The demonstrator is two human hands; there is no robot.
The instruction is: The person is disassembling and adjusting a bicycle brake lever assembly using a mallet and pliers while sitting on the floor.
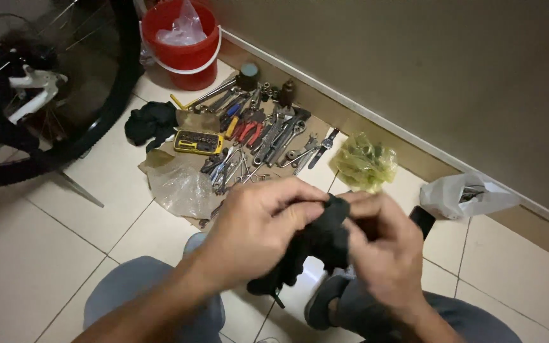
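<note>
hands meet low in the middle of the view, above the tiled floor [46,254]: the left hand [258,232] and the right hand [382,244] both have their fingers pinched shut on a black glove [316,241], which hangs between them over the person's knees. its lower part dangles in shadow and its exact shape is hard to make out; motion blur softens both hands. behind the right hand a dark flat object [422,219] shows only one corner, so what it is cannot be told. further up the floor, along the foot of the wall, lies a spread of hand tools [268,136] on a brown sheet, with a yellow bit case [198,142] at its left side, a crumpled clear bag [182,187] at its near edge, and a black cloth [150,121] just beside it. a red bucket [185,47] stands at the top edge, a greenish bag [365,164] and a white bag [465,195] sit near the wall to the right, and a bicycle wheel [106,95] is cut off at the left edge.
</note>
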